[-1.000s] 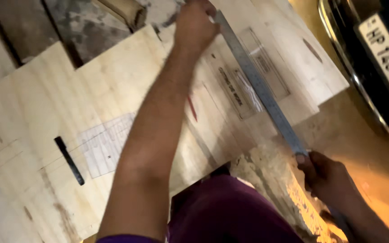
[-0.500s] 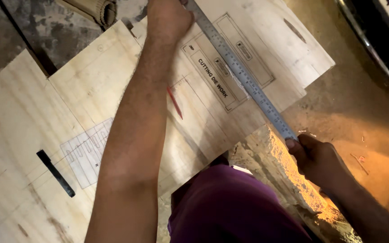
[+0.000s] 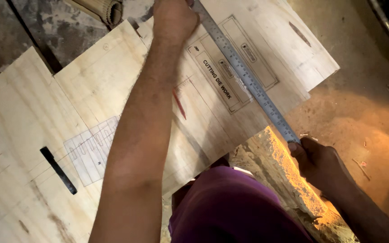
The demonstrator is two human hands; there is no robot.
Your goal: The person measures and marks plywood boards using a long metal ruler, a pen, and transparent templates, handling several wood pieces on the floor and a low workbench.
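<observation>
Long steel ruler (image 3: 248, 78), narrow, grey and finely graduated along its edge, laid flat and slantwise across a pale plywood sheet (image 3: 100, 85), running from the upper middle down toward the lower right and past the sheet's edge. Left hand (image 3: 174, 18) pressed down on the ruler's far end, fingers mostly cut off by the top of the frame, so how far closed cannot be told. Right hand (image 3: 314, 159) closed around the near end, fingers curled over the metal just beyond the board's edge. Under the ruler, printed rectangular outlines (image 3: 230, 67) with black lettering on the wood. Red pencil (image 3: 179, 104) lying on the sheet just beside the left forearm. Further left, a second printed diagram (image 3: 91, 150) of narrow slots and a short black slot (image 3: 58, 170) cut through the board. Roll of corrugated material (image 3: 102, 9) at the top, beyond the sheet. Purple garment (image 3: 230, 207) at the bottom centre. Rough, dusty floor (image 3: 356, 103) at right, lit orange in a patch.
</observation>
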